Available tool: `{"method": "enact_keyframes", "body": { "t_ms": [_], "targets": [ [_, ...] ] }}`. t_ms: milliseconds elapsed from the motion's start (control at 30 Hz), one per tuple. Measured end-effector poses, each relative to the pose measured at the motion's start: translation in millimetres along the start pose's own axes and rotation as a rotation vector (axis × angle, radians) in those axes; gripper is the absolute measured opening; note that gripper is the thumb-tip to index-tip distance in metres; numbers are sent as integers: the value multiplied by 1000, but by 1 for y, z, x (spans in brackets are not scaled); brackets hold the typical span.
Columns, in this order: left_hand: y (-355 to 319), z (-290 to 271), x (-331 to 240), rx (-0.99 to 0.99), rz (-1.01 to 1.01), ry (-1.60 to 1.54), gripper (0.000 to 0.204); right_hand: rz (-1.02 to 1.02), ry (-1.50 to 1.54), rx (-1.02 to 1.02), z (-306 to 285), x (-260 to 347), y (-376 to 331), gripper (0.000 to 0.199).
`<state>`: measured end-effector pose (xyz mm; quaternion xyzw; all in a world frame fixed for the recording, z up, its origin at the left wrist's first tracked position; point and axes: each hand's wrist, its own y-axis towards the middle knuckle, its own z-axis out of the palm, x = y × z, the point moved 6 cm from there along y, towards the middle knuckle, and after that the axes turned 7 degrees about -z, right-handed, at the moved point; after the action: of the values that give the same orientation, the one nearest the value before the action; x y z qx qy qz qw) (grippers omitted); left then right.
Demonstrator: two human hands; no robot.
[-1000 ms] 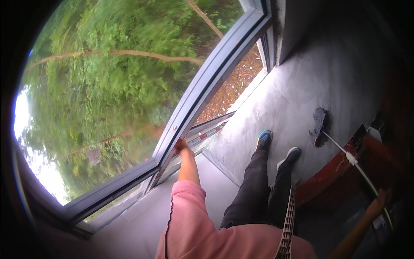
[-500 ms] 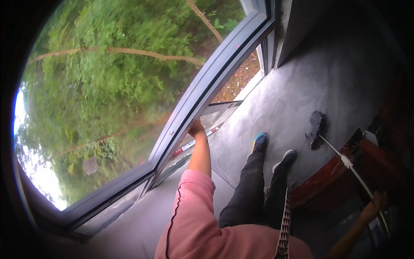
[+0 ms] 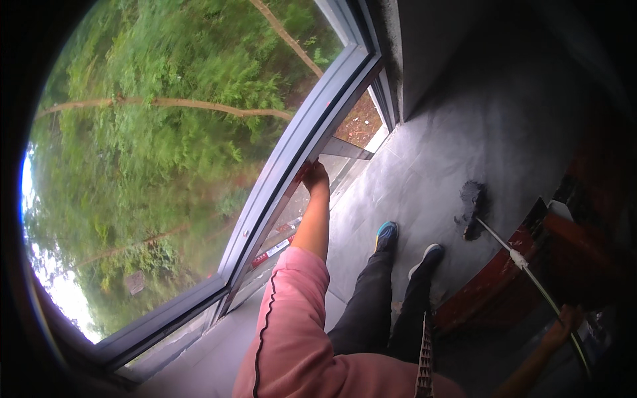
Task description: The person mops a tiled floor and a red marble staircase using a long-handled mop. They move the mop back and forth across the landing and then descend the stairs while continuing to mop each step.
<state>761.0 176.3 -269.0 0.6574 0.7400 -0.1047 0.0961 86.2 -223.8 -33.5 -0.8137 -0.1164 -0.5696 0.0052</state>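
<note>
My left hand (image 3: 316,178) reaches up to the sliding window pane (image 3: 292,204) under the long grey window frame (image 3: 285,169). Its fingers are bent at the edge of the pane, partly hidden by the frame. Low at my right, my right hand (image 3: 563,325) is wrapped round the pale handle of a mop (image 3: 541,282). The dark mop head (image 3: 473,207) lies on the floor ahead of my right foot. Past the pane, a gap in the lower window shows bare ground outside.
Grey smooth floor (image 3: 431,159) spreads ahead of my shoes (image 3: 387,235). A dark red piece of furniture (image 3: 484,285) stands at the right, beside the mop handle. A wall edge (image 3: 393,60) meets the window's far end. Trees (image 3: 166,146) show through the large glass.
My left hand has moved forward along the frame, and the pane has slid with it, narrowing the gap at the far end. The right hand still holds the mop; the view has shifted.
</note>
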Motion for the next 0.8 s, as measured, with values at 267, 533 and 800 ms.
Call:
{"method": "enact_keyframes", "body": {
  "t_ms": [267,533,800],
  "targets": [
    [9,44,-65,327,10,-576,49,14,-11,-70,6,5,6,39],
    [5,57,-152,605,71,-868,68,4,70,-133,6,11,4,33],
    [24,79,-206,625,257,-700,72,-128,-91,90,-8,-1,11,29]
  ]
}}
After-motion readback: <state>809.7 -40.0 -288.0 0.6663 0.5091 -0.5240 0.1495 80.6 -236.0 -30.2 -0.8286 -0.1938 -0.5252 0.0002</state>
